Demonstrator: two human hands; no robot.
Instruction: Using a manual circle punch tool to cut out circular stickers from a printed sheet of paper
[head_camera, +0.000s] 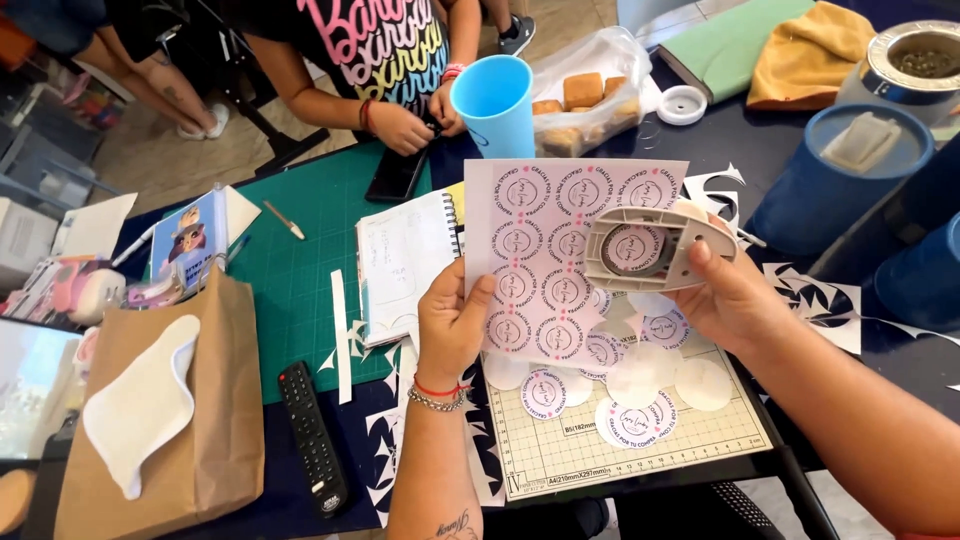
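My left hand (452, 325) pinches the lower left edge of a white sheet (545, 250) printed with rows of round pink labels, held upright over the table. My right hand (738, 300) grips a beige circle punch (655, 248) slid over the sheet's right side, with one printed circle showing in its round window. Below both hands, several cut-out round labels (620, 385) lie piled on a pale gridded cutting mat (560, 450).
A light blue cup (497, 103), a bag of small cakes (585, 95) and an open notebook (405, 262) lie behind the sheet. A green cutting mat (305, 235), black remote (312, 438) and brown paper bag (205, 420) are left. Another person's hands (415, 120) hold a phone.
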